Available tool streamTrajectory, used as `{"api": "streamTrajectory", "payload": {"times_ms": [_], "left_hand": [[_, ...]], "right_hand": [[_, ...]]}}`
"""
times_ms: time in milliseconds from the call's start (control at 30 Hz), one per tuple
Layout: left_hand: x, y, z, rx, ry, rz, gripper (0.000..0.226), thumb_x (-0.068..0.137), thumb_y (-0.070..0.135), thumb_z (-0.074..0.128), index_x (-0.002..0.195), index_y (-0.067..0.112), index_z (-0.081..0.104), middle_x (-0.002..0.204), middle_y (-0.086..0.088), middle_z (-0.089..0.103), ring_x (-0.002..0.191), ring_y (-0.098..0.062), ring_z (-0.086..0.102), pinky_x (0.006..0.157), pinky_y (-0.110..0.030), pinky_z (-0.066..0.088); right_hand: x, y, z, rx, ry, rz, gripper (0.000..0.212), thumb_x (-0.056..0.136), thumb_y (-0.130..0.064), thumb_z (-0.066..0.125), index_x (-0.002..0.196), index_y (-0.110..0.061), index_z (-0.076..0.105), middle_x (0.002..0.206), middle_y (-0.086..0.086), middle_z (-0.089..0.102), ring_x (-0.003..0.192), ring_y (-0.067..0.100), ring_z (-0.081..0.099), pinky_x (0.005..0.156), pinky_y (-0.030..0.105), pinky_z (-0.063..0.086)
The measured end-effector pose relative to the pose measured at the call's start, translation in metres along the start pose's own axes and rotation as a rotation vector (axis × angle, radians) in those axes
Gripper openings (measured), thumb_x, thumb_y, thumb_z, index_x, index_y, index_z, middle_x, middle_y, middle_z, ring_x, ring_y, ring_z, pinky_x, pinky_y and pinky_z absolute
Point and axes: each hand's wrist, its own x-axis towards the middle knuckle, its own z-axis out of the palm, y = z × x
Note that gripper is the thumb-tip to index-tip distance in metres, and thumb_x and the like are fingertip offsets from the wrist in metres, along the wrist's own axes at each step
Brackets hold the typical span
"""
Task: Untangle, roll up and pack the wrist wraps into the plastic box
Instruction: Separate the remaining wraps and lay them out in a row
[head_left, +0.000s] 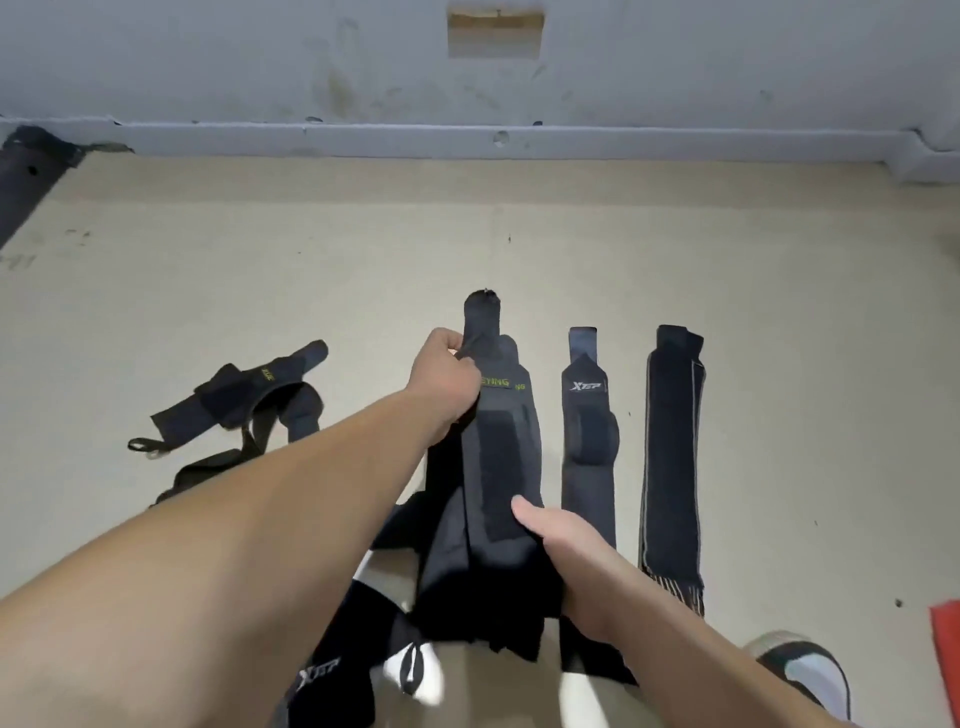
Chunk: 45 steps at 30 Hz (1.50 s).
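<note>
The left hand (445, 376) holds the upper end of a black wrap with green letters (501, 447), its fingers (447, 344) curled tightly round the narrow strap there. The right hand (563, 543) pinches the lower part of the same wrap: the thumb lies flat on top of the cloth, and the other fingers are hidden under it. This wrap is stretched out lengthwise on the beige floor (779, 312), between the two hands. Just beside it on the right lies a straight black wrap with a white logo (589, 452), and further right a dark wrap with pale stripes (672, 457), its near end frayed. Well apart on the left lies a tangled heap of wraps (244, 410). Under the left forearm another logo wrap (332, 670) is seen. A shoe (808, 670) shows at the lower right
</note>
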Motion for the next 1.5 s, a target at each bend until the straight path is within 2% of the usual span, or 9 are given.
{"api": "streamTrajectory", "payload": {"times_ms": [167, 300, 433, 667, 833, 1000, 1100, 1300, 1500], "left_hand": [[0.049, -0.025, 0.036, 0.09, -0.156, -0.095, 0.02, 0.084, -0.002, 0.045, 0.084, 0.017, 0.043, 0.08, -0.005, 0.045, 0.064, -0.025, 0.041, 0.053, -0.03, 0.033], [0.09, -0.043, 0.063, 0.12, -0.155, -0.085, 0.023, 0.095, 0.0, 0.054, 0.102, 0.021, 0.058, 0.103, -0.005, 0.064, 0.087, -0.022, 0.061, 0.065, -0.029, 0.048], [0.125, -0.052, 0.085, 0.078, -0.09, -0.051, 0.024, 0.095, 0.002, 0.057, 0.097, 0.025, 0.059, 0.096, -0.002, 0.063, 0.084, -0.022, 0.06, 0.064, -0.028, 0.045], [0.142, -0.061, 0.092, 0.177, -0.058, -0.085, 0.027, 0.094, 0.006, 0.055, 0.117, 0.019, 0.055, 0.112, -0.005, 0.064, 0.092, -0.023, 0.06, 0.08, -0.033, 0.05], [0.099, -0.08, 0.073, 0.256, -0.035, -0.079, 0.027, 0.094, 0.006, 0.048, 0.111, 0.017, 0.066, 0.11, 0.0, 0.067, 0.1, -0.027, 0.067, 0.091, -0.034, 0.057], [0.026, -0.122, 0.061, 0.323, -0.012, -0.221, 0.027, 0.1, 0.034, 0.054, 0.093, 0.012, 0.068, 0.091, -0.004, 0.072, 0.089, -0.028, 0.069, 0.09, -0.043, 0.059], [-0.022, -0.146, 0.065, 0.131, -0.121, -0.374, 0.038, 0.091, 0.058, 0.064, 0.094, 0.021, 0.069, 0.095, 0.0, 0.074, 0.093, -0.022, 0.071, 0.095, -0.043, 0.059], [-0.064, -0.166, 0.061, -0.025, -0.311, -0.385, 0.02, 0.088, 0.025, 0.079, 0.106, 0.024, 0.07, 0.099, 0.0, 0.079, 0.09, -0.015, 0.076, 0.078, -0.029, 0.063], [-0.08, -0.182, 0.055, 0.069, -0.434, -0.507, 0.018, 0.105, 0.03, 0.06, 0.099, 0.015, 0.054, 0.075, -0.01, 0.073, 0.059, -0.023, 0.074, 0.065, -0.04, 0.065]], "right_hand": [[0.044, -0.007, -0.015, -0.046, 0.136, 0.144, 0.046, 0.102, -0.054, 0.056, 0.132, -0.022, 0.065, 0.121, 0.004, 0.076, 0.113, 0.03, 0.071, 0.105, 0.05, 0.056], [0.072, -0.009, -0.029, -0.023, 0.099, 0.195, 0.041, 0.102, -0.05, 0.062, 0.122, -0.015, 0.071, 0.104, 0.009, 0.082, 0.101, 0.032, 0.078, 0.094, 0.049, 0.062], [0.093, -0.009, -0.042, -0.108, 0.153, 0.138, 0.023, 0.095, -0.028, 0.069, 0.116, -0.017, 0.071, 0.101, 0.009, 0.082, 0.096, 0.03, 0.078, 0.084, 0.045, 0.065], [0.121, 0.003, -0.046, -0.254, 0.192, 0.047, 0.035, 0.093, -0.009, 0.067, 0.126, -0.02, 0.059, 0.113, 0.006, 0.073, 0.099, 0.023, 0.074, 0.071, 0.027, 0.058], [0.144, 0.011, -0.037, -0.365, 0.242, -0.109, 0.057, 0.105, -0.014, 0.049, 0.157, -0.034, 0.041, 0.145, 0.007, 0.062, 0.112, 0.016, 0.06, 0.093, 0.03, 0.052], [0.145, -0.001, -0.03, -0.182, 0.376, -0.058, 0.025, 0.107, -0.017, 0.045, 0.128, -0.018, 0.061, 0.113, 0.009, 0.069, 0.097, 0.028, 0.069, 0.082, 0.044, 0.064], [0.145, -0.009, -0.026, -0.133, 0.407, -0.046, 0.017, 0.105, -0.016, 0.048, 0.107, -0.014, 0.065, 0.108, 0.017, 0.071, 0.086, 0.031, 0.068, 0.063, 0.036, 0.058], [0.16, -0.027, -0.02, -0.146, 0.462, 0.038, 0.021, 0.107, -0.017, 0.047, 0.117, -0.013, 0.064, 0.117, 0.016, 0.064, 0.114, 0.035, 0.062, 0.103, 0.049, 0.055], [0.165, -0.013, -0.021, -0.317, 0.559, 0.038, 0.01, 0.098, -0.002, 0.054, 0.102, -0.01, 0.058, 0.104, 0.014, 0.062, 0.089, 0.029, 0.06, 0.086, 0.042, 0.06]]}}
